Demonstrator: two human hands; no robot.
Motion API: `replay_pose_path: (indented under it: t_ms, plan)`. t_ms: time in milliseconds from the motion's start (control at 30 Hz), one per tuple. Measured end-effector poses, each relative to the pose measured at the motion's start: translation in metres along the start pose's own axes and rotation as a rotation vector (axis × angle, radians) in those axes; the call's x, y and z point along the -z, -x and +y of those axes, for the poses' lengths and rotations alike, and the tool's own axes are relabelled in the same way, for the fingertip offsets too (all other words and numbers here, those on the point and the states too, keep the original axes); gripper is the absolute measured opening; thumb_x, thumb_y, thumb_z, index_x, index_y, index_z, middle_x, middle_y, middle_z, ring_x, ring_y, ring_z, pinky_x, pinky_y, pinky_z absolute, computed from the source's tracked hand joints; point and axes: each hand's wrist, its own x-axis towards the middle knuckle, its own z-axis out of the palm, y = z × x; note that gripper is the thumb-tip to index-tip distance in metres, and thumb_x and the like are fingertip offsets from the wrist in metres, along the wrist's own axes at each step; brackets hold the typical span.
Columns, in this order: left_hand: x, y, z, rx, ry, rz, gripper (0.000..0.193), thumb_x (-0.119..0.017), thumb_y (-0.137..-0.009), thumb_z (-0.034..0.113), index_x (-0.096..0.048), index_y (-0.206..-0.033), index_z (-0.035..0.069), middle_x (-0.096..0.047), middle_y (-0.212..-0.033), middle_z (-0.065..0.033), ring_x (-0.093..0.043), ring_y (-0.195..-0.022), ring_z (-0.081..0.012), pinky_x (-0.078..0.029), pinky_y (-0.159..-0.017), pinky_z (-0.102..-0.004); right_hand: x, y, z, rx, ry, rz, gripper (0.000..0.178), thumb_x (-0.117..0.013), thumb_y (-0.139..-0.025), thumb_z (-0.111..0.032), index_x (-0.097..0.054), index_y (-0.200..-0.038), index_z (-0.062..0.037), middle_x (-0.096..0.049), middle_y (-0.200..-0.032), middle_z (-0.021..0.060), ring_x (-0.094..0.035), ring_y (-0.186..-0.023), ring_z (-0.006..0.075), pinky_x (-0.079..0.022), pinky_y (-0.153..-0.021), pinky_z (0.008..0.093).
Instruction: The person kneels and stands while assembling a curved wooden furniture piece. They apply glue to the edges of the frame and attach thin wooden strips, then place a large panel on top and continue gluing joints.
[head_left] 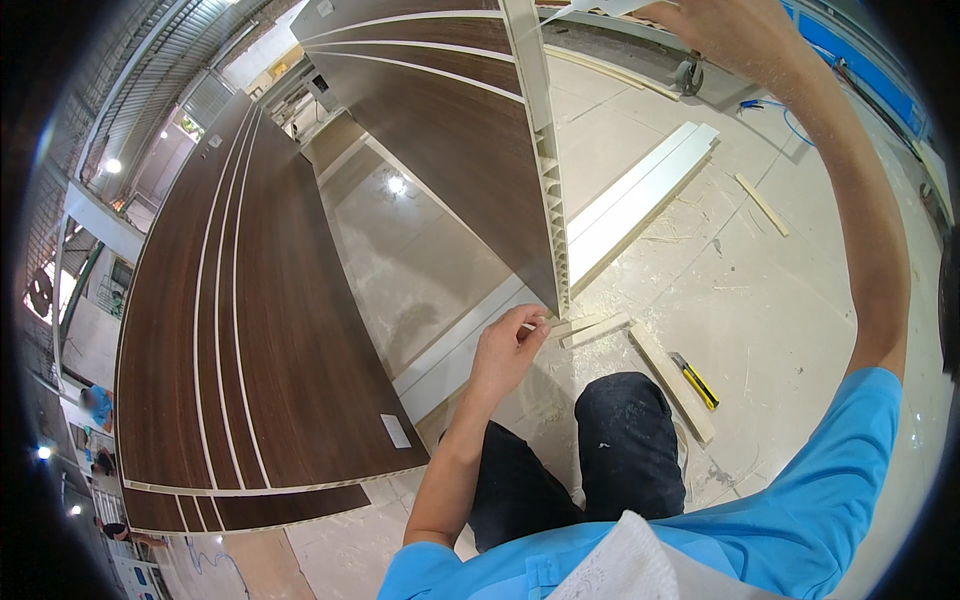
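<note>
- Head view, step in hand (prob.): work along the exposed edge (553, 195) of the standing panel (450, 120), upper ctr; next move seems to call for a light, steady touch there, w/ the panel kept from tipping.
- Left hand (505, 355), ctr: thumb & fingertips together, just beside the panel's bottom corner; can't tell if a sliver's pinched btwn them.
- Right hand (695, 20), upper right, cut by frame edge, nr a thin white strip (610, 5); can't tell if it's gripping.
- Panel: dk brown wood-grain face, pale inlay lines (415, 44), zigzag core (549, 170).
- Second panel (300, 330), left: same finish.
- Right of ctr: smooth beige tile floor (800, 270), long flat white boards (640, 195), squared raw wood strips (674, 388), yellow/blk utility knife (697, 382).
</note>
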Motion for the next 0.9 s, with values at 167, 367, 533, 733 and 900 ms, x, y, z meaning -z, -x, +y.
replay_pose_path:
  t_ms: [167, 367, 533, 733, 900]
  plan:
    - [-0.0003, -0.0002, 0.0005, -0.004, -0.013, 0.009, 0.028, -0.070, -0.097, 0.013, -0.066, -0.123, 0.003, -0.074, -0.106, -0.0130, -0.072, -0.082, -0.0225, -0.057, -0.076, -0.0339, 0.0024, 0.0013, -0.0002, 0.009, -0.018, 0.013, 0.026, -0.072, -0.092, -0.012, -0.073, -0.117, -0.0094, -0.063, -0.097, 0.0068, -0.054, -0.098, 0.0210, -0.050, -0.087, 0.0331]
    - [-0.0003, -0.0005, 0.0006, -0.017, -0.020, 0.010, 0.028, -0.071, -0.096, 0.013, -0.067, -0.122, 0.004, -0.074, -0.106, -0.0138, -0.073, -0.082, -0.0249, -0.058, -0.076, -0.0353, 0.0021, 0.0015, -0.0003, 0.011, -0.002, 0.022, 0.024, -0.072, -0.093, -0.013, -0.073, -0.117, -0.0092, -0.063, -0.096, 0.0061, -0.053, -0.096, 0.0204, -0.050, -0.084, 0.0317]
    - [-0.0003, -0.0003, 0.0003, -0.013, -0.025, 0.006, 0.028, -0.071, -0.096, 0.014, -0.067, -0.122, 0.004, -0.074, -0.107, -0.0139, -0.073, -0.083, -0.0258, -0.058, -0.076, -0.0356, 0.0005, 0.0058, -0.0023, 0.015, -0.008, -0.023, 0.023, -0.071, -0.095, -0.018, -0.073, -0.115, -0.0089, -0.063, -0.092, 0.0066, -0.054, -0.095, 0.0199, -0.050, -0.083, 0.0309]
    - [-0.0006, -0.0010, -0.0002, -0.015, -0.044, -0.006, 0.028, -0.071, -0.096, 0.014, -0.066, -0.122, 0.004, -0.074, -0.107, -0.0145, -0.074, -0.085, -0.0267, -0.059, -0.078, -0.0358, -0.0042, 0.0099, -0.0068, 0.011, 0.008, -0.074, 0.029, -0.070, -0.097, -0.032, -0.073, -0.116, -0.0099, -0.062, -0.098, 0.0075, -0.053, -0.099, 0.0204, -0.049, -0.088, 0.0336]
    - [-0.0010, -0.0009, -0.0008, -0.012, -0.049, -0.006, 0.027, -0.071, -0.096, 0.014, -0.066, -0.121, 0.003, -0.073, -0.107, -0.0149, -0.074, -0.085, -0.0269, -0.059, -0.078, -0.0361, -0.0036, 0.0098, -0.0093, -0.026, -0.037, -0.099, 0.033, -0.069, -0.098, -0.036, -0.072, -0.119, -0.0109, -0.061, -0.104, 0.0072, -0.051, -0.102, 0.0205, -0.047, -0.090, 0.0355]
